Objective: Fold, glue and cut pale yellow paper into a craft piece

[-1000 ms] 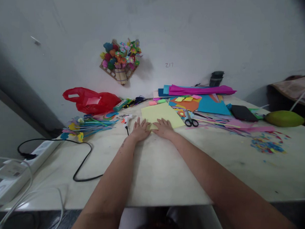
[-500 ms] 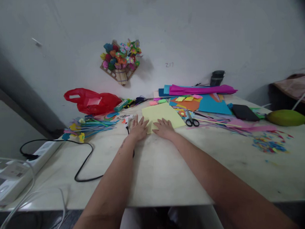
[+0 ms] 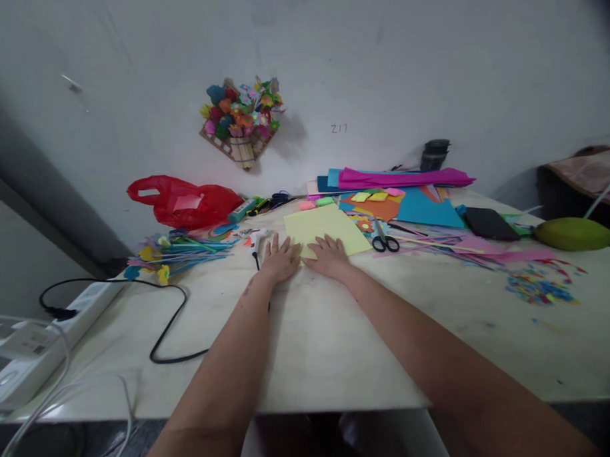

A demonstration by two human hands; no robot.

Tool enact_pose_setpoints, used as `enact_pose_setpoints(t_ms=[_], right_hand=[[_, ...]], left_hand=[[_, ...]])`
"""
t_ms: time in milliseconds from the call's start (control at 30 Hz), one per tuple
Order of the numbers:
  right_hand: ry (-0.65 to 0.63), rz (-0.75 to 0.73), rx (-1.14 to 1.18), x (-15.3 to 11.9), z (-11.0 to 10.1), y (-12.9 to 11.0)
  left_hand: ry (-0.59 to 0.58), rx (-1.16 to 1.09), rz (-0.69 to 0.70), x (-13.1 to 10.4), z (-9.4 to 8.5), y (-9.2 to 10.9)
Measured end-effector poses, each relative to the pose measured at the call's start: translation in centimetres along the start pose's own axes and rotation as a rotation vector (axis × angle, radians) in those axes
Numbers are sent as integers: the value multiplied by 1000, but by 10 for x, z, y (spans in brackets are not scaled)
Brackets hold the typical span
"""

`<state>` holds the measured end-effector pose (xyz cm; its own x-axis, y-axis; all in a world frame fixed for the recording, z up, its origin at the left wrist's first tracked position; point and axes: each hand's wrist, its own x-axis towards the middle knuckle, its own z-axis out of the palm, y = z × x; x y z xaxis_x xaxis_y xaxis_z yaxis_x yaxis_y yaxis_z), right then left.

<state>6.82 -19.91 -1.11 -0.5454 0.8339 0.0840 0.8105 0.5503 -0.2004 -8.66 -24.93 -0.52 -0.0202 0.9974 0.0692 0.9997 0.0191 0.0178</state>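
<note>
A pale yellow sheet (image 3: 325,226) lies flat on the table (image 3: 331,349), its near edge under my fingers. My left hand (image 3: 280,259) rests spread at the sheet's near left corner. On its near edge, a little to the right, my right hand (image 3: 330,258) lies flat with fingers apart. Neither hand grips anything. Just left of my left hand is a white glue gun (image 3: 256,240) with a black cord. Black-handled scissors (image 3: 384,241) lie off the sheet's right corner, among paper flowers (image 3: 366,226).
Stemmed craft flowers (image 3: 184,251) and a red plastic bag (image 3: 186,203) lie left. Coloured sheets (image 3: 428,207), a dark phone (image 3: 490,224) and scraps (image 3: 540,287) occupy the right. A black cable (image 3: 169,327) runs from a power strip (image 3: 76,320). A flower decoration (image 3: 243,123) hangs on the wall.
My left hand has slid slightly to the right, showing more of the glue gun. My right hand and the yellow sheet are nearly unmoved.
</note>
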Motion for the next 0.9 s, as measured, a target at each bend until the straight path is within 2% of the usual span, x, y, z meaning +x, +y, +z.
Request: enact_pose_setpoints(t_ms=[167, 500, 900], right_hand=[[-6, 13, 3, -1, -3, -6], [-94, 63, 18, 5, -5, -8], [-50, 67, 20, 3, -4, -4]], left_hand=[[14, -26, 4, 1, -3, -1], [-60, -34, 25, 1, -3, 1], [-60, -20, -14, -1, -5, 1]])
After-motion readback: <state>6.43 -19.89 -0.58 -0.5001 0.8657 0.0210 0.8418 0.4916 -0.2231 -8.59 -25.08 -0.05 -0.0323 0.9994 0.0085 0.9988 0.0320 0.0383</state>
